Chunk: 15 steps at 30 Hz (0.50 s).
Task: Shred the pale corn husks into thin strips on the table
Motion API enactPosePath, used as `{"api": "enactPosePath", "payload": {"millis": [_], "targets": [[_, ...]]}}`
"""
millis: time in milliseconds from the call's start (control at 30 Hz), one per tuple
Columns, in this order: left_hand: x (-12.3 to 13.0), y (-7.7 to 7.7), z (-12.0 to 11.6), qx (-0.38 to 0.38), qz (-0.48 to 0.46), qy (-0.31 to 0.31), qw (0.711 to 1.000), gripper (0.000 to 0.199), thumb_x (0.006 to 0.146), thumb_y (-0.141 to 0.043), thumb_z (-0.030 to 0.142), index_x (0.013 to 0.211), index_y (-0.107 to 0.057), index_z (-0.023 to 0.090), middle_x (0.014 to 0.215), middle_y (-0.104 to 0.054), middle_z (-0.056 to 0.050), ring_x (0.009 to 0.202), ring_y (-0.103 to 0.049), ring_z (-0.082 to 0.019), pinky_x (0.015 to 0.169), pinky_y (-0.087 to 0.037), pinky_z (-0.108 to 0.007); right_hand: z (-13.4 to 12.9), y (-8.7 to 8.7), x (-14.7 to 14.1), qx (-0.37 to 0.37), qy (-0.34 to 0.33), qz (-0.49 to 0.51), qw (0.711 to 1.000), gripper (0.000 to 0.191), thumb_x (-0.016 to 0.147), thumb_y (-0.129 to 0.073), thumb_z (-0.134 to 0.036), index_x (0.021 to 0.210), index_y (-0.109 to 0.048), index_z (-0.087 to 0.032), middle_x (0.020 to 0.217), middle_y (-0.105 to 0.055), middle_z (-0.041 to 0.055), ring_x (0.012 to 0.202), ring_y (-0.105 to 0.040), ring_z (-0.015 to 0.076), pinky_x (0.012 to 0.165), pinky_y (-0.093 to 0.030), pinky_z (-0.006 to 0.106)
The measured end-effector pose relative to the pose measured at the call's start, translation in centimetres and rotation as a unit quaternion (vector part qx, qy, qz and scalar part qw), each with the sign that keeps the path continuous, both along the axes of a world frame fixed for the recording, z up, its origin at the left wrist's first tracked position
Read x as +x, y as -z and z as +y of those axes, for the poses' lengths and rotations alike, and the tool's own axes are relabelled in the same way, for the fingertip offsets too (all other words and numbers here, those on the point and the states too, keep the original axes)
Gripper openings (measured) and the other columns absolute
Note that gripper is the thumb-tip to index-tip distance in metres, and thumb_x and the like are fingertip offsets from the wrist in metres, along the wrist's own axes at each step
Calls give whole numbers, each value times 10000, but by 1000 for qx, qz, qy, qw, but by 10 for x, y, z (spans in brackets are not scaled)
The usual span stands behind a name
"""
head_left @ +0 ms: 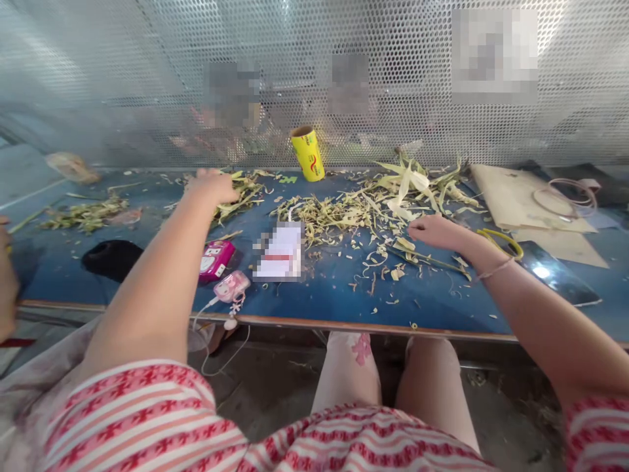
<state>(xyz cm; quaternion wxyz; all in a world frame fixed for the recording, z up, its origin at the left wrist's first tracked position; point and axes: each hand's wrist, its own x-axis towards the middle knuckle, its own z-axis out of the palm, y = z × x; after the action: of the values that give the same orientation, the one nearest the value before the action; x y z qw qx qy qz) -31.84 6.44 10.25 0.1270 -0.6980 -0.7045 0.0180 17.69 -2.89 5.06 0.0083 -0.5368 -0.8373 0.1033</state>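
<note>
On the blue table (334, 298), the yellow cylinder (308, 156) stands slightly tilted near the perforated metal screen (295, 85). Its round top looks open, but its inside is too dark to tell what is there. At the far left lies a clear plastic bag (73, 168) with something tan in it, not clear to see.

The left hand (211, 186) is over the left leafy heap (240, 196), palm down; its fingertips are partly hidden, so I cannot tell how wide the grip is or whether it holds a leaf. The right hand (431, 229) has its fingers curled inward, just beside the right end of the middle heap of plant scraps (339, 216); I cannot tell if something is inside the fingers. The pale broad leaves (410, 183) lie on the far side of this hand.

Between the hands and nearer to the table edge are the magenta case (217, 261), the pink earphone case (232, 287) and the white phone-like object (281, 252). The dark tablet (555, 272) is under the right forearm's outer side. Mostly open blue surface runs along the near edge, right of the white object, with small scraps.
</note>
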Motion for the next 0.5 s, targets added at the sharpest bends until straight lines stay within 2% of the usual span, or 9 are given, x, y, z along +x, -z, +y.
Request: {"api": "enactPosePath", "payload": {"millis": [33,67,100,167,233,267,367,500], "targets": [[25,-2,-8,-2,19,5,1000,557,865,-500,483,1188,-601,41,1220,-555,-246,1171,-457,-385,932,-427,-575,1,2,-3,1,-4,3,1000,204,788,-397,-216,592,-446,-188,660,-566,18,635,-474,133,613,-330,261],[51,-4,-17,-12,21,42,999,491,850,-544,411,1205,-604,77,1239,-567,-213,1190,-477,-351,988,-413,-505,1,4,-7,0,-6,9,1000,201,791,-397,-216,602,-460,-188,665,-574,22,637,-479,134,618,-337,261],[77,-4,-28,-31,1,108,994,435,836,-574,367,1191,-623,120,1219,-600,-168,1185,-508,-309,1017,-402,-437,1,5,-11,-1,-3,14,1000,195,794,-399,-216,621,-484,-188,678,-588,28,639,-487,135,624,-345,260],[128,0,-53,-94,-70,224,968,325,807,-613,300,1114,-673,211,1181,-642,-91,1118,-574,-247,969,-430,-345,0,9,-16,-8,4,18,1000,165,783,-418,-201,681,-547,-185,723,-626,40,654,-510,139,637,-361,259],[169,10,-81,-179,-74,295,936,251,772,-653,241,1017,-704,231,1119,-670,-68,1027,-616,-221,878,-455,-308,0,13,-15,-11,8,20,1000,161,744,-448,-170,749,-608,-179,779,-659,49,681,-535,147,651,-376,258],[185,17,-94,-192,-57,320,926,227,780,-639,208,997,-704,223,1100,-674,-73,993,-626,-216,830,-462,-302,0,14,-12,-7,13,30,999,187,722,-456,-153,778,-633,-174,805,-671,53,700,-550,151,664,-387,257],[211,41,-122,-143,28,370,918,179,780,-587,103,905,-699,165,986,-680,-117,956,-628,-251,750,-460,-325,0,15,10,24,51,90,994,264,701,-464,-133,856,-676,-160,876,-692,61,759,-587,164,709,-419,260],[217,67,-124,-90,68,360,926,188,824,-509,61,816,-681,135,873,-675,-133,886,-640,-257,711,-460,-339,-1,13,45,28,88,109,990,244,747,-503,-167,912,-681,-157,932,-696,63,808,-610,169,741,-432,259]]}}
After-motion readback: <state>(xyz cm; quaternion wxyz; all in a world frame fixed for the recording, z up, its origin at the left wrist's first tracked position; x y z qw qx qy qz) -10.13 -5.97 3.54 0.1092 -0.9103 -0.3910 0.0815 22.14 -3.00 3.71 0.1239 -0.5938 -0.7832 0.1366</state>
